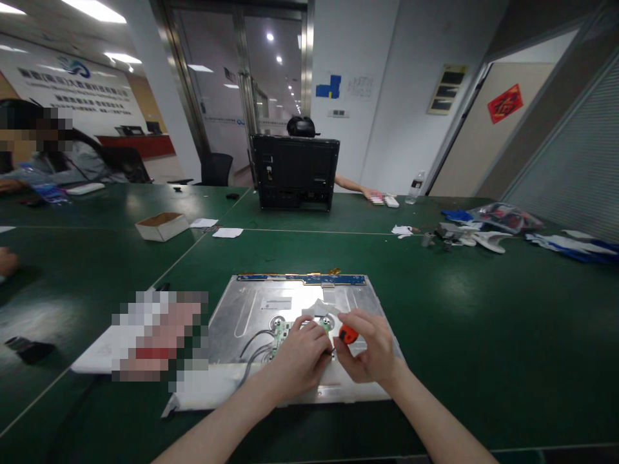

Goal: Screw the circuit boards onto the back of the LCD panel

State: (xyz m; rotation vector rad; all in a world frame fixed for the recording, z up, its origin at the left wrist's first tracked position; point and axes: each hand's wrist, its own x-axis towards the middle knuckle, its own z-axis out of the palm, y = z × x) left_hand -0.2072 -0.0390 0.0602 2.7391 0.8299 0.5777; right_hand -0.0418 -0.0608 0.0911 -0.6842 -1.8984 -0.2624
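Note:
A silver metal display panel (271,303) lies flat on the green table (483,322) in front of me, with a blue circuit strip (304,279) along its far edge. A small green circuit board (281,330) with grey cables (254,345) sits near its middle. My left hand (300,357) rests on that board, fingers pressed down beside it. My right hand (370,348) grips a screwdriver with an orange handle (348,334), its tip pointing down by my left fingers.
A black monitor back (294,171) stands across the table with a person behind it. A small cardboard box (162,226) sits at far left, loose parts and bags (483,225) at far right, a water bottle (416,187), and a white item (97,354) at my left.

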